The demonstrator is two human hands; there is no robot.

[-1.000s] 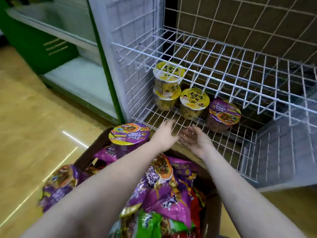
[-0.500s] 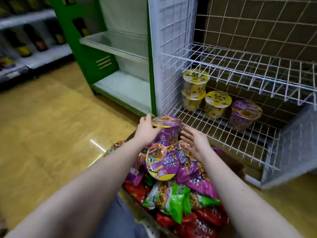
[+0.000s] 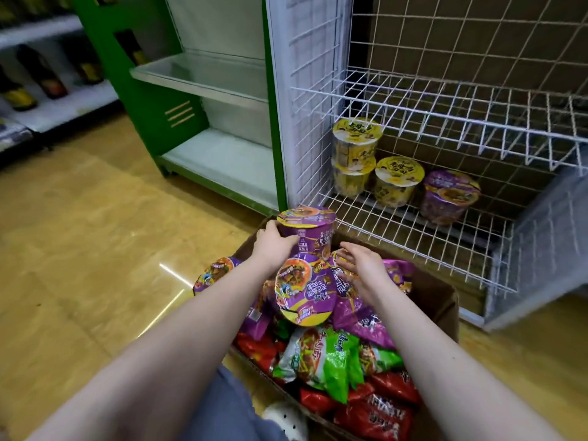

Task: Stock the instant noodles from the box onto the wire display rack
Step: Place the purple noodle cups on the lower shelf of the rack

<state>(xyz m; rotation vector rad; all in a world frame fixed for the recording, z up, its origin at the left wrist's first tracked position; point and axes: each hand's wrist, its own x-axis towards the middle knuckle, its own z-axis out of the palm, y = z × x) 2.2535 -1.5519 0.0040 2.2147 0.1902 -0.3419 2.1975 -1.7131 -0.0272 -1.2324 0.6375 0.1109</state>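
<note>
This is a shop, a small grocery. Just beyond the left hand stands a white wire display rack with noodle cups lined on its bottom shelf. Farther left of that hand is a green shelving unit with pale bare shelves, and well beyond it, across a glossy yellow floor, retail shelves carry rows of dark bottles. Beneath both hands a cardboard box overflows with packaged instant noodles.

The wire display rack is white coated metal. The box is matt brown cardboard. The noodle packets are glossy plastic film. The floor is shiny.
</note>
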